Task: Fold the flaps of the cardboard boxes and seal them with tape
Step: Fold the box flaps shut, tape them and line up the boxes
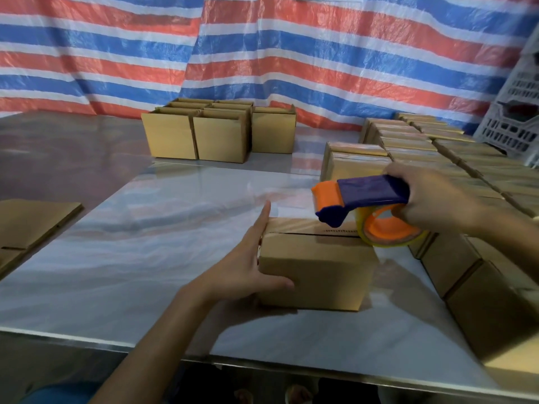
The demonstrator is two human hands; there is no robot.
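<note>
A small cardboard box (315, 269) stands on the shiny table (145, 258) in front of me, its top flaps folded down with a dark seam between them. My left hand (250, 258) presses flat against the box's left side, fingers straight and thumb on the front face. My right hand (431, 196) grips a blue and orange tape dispenser (367, 199) with a roll of clear tape, held at the right end of the box's top seam.
Several open boxes (204, 132) stand at the back of the table. Rows of closed boxes (437, 158) fill the right side. Flat cardboard (32, 220) lies at the left edge. A grey plastic crate (516, 112) sits far right, before a striped tarpaulin (262, 53).
</note>
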